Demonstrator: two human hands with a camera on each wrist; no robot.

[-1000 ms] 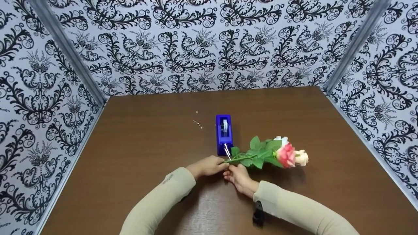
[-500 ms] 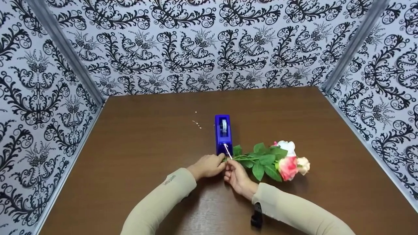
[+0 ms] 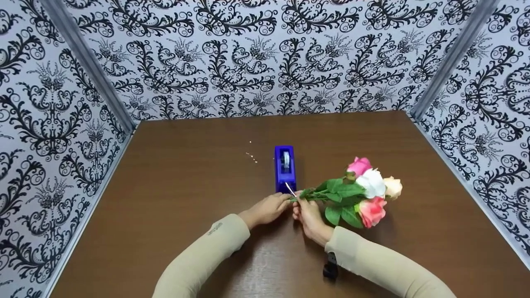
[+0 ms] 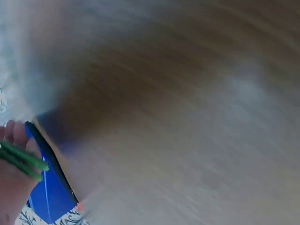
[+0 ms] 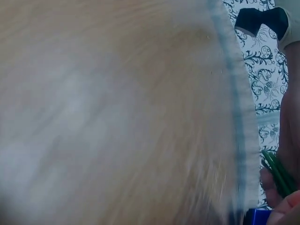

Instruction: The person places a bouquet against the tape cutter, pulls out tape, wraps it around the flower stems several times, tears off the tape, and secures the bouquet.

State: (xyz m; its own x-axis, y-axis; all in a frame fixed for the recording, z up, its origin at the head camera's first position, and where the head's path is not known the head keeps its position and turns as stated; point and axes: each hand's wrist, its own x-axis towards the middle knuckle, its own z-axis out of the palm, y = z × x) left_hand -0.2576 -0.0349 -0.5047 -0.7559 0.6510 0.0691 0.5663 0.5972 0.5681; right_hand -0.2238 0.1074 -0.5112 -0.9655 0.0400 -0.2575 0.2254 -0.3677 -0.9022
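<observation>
A bunch of several roses (image 3: 370,184), in magenta, white, cream and coral with green leaves (image 3: 345,189), lies tilted over the table with its blooms to the right. My right hand (image 3: 310,217) grips the stems just below the leaves. At the stem ends, my left hand (image 3: 268,210) pinches them with its fingertips. Green stems (image 4: 22,158) cross the fingers in the left wrist view and also show beside the hand in the right wrist view (image 5: 280,174). A strip of clear tape (image 3: 291,189) runs from the blue tape dispenser (image 3: 285,165) to the stems.
The brown tabletop (image 3: 186,165) is enclosed by patterned walls (image 3: 256,58). Small white specks (image 3: 251,157) lie left of the dispenser. A black strap piece (image 3: 330,267) hangs below the right sleeve.
The bunch has turned in my hands: the magenta rose, hidden before, now shows at the top. Both hands have shifted slightly, the right one to the right, and the visible tape strip is shorter.
</observation>
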